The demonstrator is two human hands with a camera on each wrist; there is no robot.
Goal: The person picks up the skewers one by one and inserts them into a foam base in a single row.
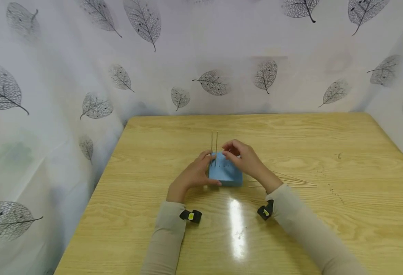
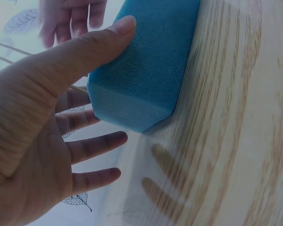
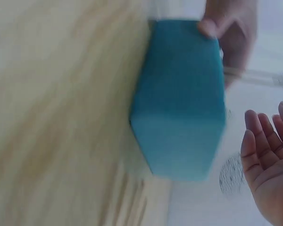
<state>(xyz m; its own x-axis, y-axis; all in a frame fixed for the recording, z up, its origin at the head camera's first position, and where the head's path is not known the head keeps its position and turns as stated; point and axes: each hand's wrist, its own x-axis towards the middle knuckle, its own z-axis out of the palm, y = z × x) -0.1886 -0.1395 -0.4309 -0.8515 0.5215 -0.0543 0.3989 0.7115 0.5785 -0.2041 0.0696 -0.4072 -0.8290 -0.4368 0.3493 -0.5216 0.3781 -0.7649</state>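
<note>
A blue foam block [image 1: 226, 175] with a row of small holes in its top stands on the table. Two thin sticks [image 1: 216, 149] rise upright from its left end. My left hand [image 1: 197, 172] grips the block's left side. Its thumb presses the front face in the left wrist view, with the outer fingers spread free of the block [image 2: 146, 56]. Over the right part of the block hovers my right hand [image 1: 247, 159], its fingers loosely bent. In the right wrist view this hand [image 3: 271, 165] holds nothing and is apart from the block [image 3: 184, 75].
Several loose thin sticks [image 1: 295, 181] lie on the wooden table [image 1: 136, 160] to the right of the block, partly under my right forearm. A leaf-patterned white curtain [image 1: 222, 46] hangs behind and beside the table. Each wrist wears a black strap [image 1: 192, 216].
</note>
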